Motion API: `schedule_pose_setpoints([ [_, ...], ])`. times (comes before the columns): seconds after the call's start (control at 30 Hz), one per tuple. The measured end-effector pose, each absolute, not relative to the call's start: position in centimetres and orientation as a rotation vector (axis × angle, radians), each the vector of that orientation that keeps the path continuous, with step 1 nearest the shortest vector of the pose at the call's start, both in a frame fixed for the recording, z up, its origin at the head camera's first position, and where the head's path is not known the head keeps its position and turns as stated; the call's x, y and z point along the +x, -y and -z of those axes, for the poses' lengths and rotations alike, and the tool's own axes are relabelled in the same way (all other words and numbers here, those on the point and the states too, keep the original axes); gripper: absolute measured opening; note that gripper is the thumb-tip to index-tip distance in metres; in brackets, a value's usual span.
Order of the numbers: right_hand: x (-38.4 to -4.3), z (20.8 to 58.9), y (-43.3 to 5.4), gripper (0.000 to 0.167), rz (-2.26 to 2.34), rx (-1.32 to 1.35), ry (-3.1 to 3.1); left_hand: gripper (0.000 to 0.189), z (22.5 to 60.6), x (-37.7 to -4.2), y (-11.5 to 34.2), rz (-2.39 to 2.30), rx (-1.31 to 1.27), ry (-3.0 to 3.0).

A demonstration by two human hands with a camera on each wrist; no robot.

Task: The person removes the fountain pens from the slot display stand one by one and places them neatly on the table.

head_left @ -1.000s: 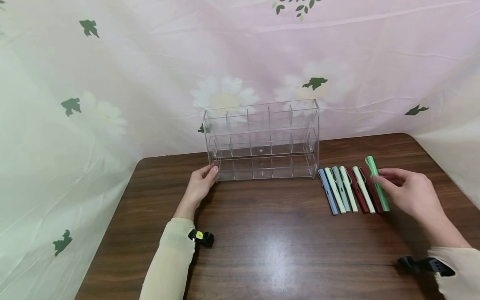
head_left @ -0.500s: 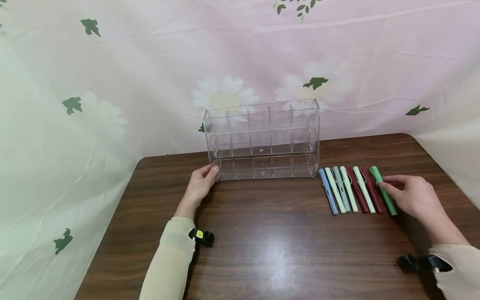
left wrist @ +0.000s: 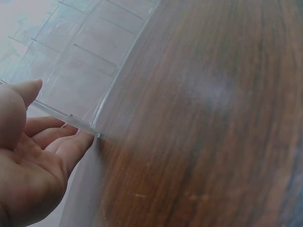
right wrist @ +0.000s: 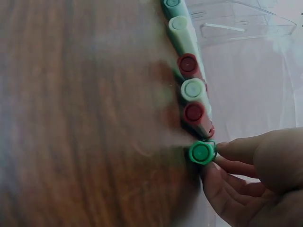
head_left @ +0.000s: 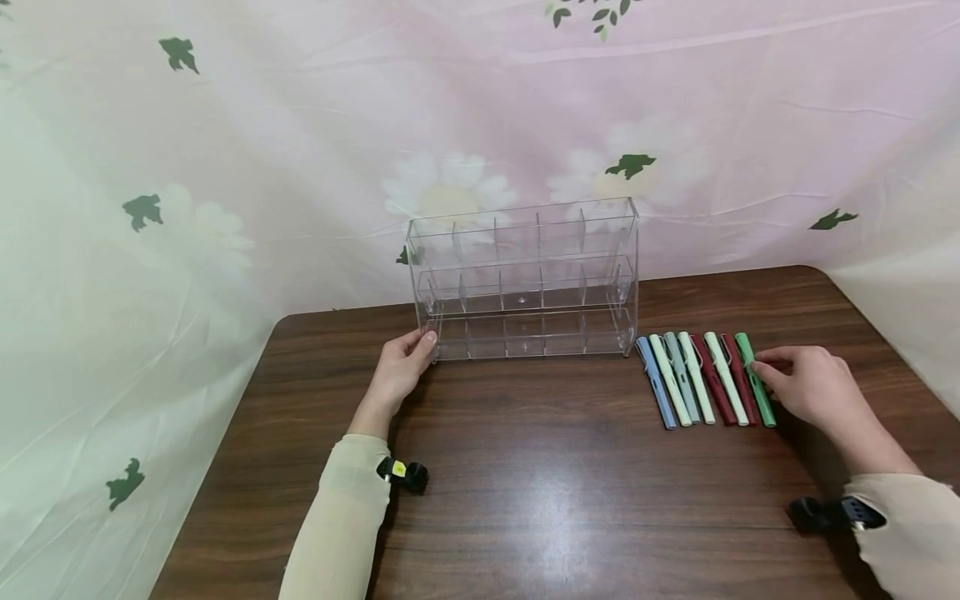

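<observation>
A clear acrylic rack [head_left: 523,346] with several compartments in tiers stands upright at the back of the table. My left hand [head_left: 397,372] holds its lower left side; in the left wrist view the thumb and fingers [left wrist: 71,149] lie on either side of the clear panel. At the right, my right hand [head_left: 813,390] pinches a green pen [head_left: 762,402] that lies at the right end of a row of capped pens. Closest to it is a dark red pen [head_left: 744,387]. The right wrist view shows the green pen's end [right wrist: 201,152] beside the thumb and fingertips.
Further left in the row lie pale green pens [head_left: 671,383], a grey-green pen [head_left: 683,383], another red pen [head_left: 716,387] and a blue pen [head_left: 657,392]. A patterned cloth [head_left: 315,150] hangs behind the brown wooden table [head_left: 525,467].
The green pen was tilted over the red one, then came down to the right of the row. It has since shifted left, close against the red pen. The left hand has stayed put.
</observation>
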State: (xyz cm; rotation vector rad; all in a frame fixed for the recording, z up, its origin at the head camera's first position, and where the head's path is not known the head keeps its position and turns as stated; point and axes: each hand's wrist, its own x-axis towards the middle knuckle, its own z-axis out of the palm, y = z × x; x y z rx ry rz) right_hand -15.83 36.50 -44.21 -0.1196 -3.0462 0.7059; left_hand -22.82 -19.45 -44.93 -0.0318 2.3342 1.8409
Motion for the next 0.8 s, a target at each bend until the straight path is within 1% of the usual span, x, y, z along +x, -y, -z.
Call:
schedule_pose_setpoints([
  [0.37,-14.9,43.9,-36.8,0.044,-0.741,-0.153,3.009,0.06,44.8,-22.7,19.3,-1.849,-0.041,-2.329],
  [0.6,-14.4,43.7,-36.2,0.058,-0.883,-0.181,2.944,0.062,44.8,-22.7,20.3,-1.733,-0.015,-2.47],
  [0.67,-14.2,43.6,-35.9,0.059,-0.928,-0.175,2.914,0.062,44.5,-22.6,20.6,-1.691,-0.029,-2.534],
  [0.73,-14.1,43.3,-35.4,0.057,-0.955,-0.156,2.881,0.058,44.1,-22.5,20.8,-1.712,-0.055,-2.586],
  [0.8,-14.0,43.0,-34.8,0.054,-0.979,-0.127,2.839,0.049,43.5,-22.3,21.0,-1.793,-0.092,-2.651],
])
